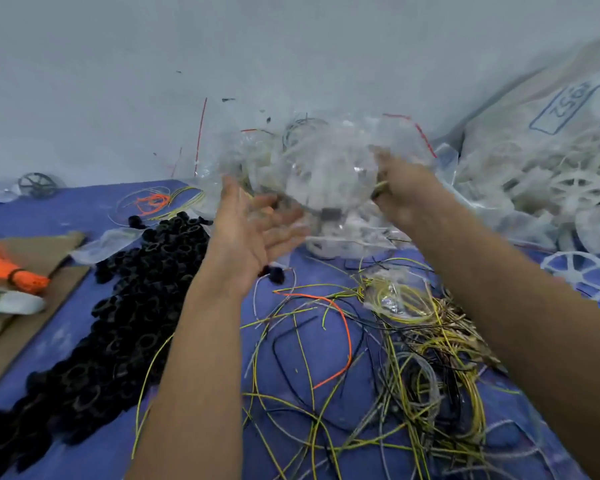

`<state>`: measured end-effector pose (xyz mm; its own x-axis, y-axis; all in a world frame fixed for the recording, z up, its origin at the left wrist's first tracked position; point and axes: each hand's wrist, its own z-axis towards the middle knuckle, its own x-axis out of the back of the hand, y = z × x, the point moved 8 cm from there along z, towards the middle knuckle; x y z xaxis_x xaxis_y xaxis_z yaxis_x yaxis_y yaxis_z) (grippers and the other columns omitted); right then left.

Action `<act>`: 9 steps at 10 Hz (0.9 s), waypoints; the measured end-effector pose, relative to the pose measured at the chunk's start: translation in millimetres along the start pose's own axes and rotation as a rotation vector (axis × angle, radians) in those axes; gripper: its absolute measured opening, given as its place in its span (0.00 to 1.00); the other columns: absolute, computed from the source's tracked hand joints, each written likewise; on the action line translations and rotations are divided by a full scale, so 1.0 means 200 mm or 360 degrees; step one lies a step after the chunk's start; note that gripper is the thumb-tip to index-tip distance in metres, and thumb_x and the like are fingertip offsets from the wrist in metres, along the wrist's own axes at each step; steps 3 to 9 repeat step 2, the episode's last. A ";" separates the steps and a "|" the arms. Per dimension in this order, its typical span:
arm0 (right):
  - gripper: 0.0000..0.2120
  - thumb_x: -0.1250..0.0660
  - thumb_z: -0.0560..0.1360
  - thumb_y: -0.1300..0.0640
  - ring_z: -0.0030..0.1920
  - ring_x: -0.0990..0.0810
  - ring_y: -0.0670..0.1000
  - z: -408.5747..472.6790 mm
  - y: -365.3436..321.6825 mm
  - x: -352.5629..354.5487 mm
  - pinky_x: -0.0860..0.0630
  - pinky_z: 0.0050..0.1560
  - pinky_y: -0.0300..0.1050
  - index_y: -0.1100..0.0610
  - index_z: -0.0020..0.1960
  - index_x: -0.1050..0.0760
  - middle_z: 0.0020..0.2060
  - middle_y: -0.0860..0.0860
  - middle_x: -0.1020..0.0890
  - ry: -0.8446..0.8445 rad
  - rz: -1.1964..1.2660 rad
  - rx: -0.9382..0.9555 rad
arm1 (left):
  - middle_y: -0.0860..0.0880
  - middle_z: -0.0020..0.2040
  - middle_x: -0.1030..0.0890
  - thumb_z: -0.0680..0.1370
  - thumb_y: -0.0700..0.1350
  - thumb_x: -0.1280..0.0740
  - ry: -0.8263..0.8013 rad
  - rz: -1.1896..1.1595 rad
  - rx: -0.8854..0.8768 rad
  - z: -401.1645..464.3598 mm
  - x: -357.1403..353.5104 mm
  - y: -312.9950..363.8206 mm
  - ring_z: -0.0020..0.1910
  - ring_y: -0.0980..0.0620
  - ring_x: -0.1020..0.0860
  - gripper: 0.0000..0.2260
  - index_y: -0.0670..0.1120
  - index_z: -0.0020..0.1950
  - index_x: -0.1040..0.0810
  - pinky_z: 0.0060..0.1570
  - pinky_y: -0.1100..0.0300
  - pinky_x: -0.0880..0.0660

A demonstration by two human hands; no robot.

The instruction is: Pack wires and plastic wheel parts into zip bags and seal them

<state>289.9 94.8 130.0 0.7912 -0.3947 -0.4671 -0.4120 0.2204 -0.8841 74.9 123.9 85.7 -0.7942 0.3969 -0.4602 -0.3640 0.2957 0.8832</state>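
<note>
Both hands are raised over the blue table (201, 445) at a heap of clear zip bags (326, 174) by the wall. The left hand (253, 230) is spread wide, palm up, fingers beneath the heap. The right hand (404, 192) grips one bag's edge; motion blur hides detail. Loose wires (378, 368) lie tangled below. White plastic wheel parts (575, 188) are piled at right, black rings (118, 327) at left.

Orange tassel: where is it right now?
In the head view, the orange tassel lies at the far left edge on brown cardboard, left of the black rings.
</note>
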 end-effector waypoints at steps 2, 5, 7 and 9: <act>0.15 0.27 0.77 0.62 0.58 0.19 0.63 0.26 -0.14 -0.24 0.17 0.54 0.53 0.66 0.57 0.31 0.54 0.67 0.25 -0.0049 0.0248 -0.0122 | 0.45 0.43 0.15 0.85 0.61 0.44 0.0372 0.0077 -0.0377 0.13 -0.13 0.11 0.33 0.48 0.19 0.22 0.43 0.55 0.25 0.33 0.57 0.21; 0.15 0.27 0.77 0.62 0.58 0.19 0.63 0.26 -0.14 -0.24 0.17 0.54 0.53 0.66 0.57 0.31 0.54 0.67 0.25 -0.0049 0.0248 -0.0122 | 0.45 0.43 0.15 0.85 0.61 0.44 0.0372 0.0077 -0.0377 0.13 -0.13 0.11 0.33 0.48 0.19 0.22 0.43 0.55 0.25 0.33 0.57 0.21; 0.15 0.27 0.77 0.62 0.58 0.19 0.63 0.26 -0.14 -0.24 0.17 0.54 0.53 0.66 0.57 0.31 0.54 0.67 0.25 -0.0049 0.0248 -0.0122 | 0.45 0.43 0.15 0.85 0.61 0.44 0.0372 0.0077 -0.0377 0.13 -0.13 0.11 0.33 0.48 0.19 0.22 0.43 0.55 0.25 0.33 0.57 0.21; 0.15 0.27 0.77 0.62 0.58 0.19 0.63 0.26 -0.14 -0.24 0.17 0.54 0.53 0.66 0.57 0.31 0.54 0.67 0.25 -0.0049 0.0248 -0.0122 | 0.45 0.43 0.15 0.85 0.61 0.44 0.0372 0.0077 -0.0377 0.13 -0.13 0.11 0.33 0.48 0.19 0.22 0.43 0.55 0.25 0.33 0.57 0.21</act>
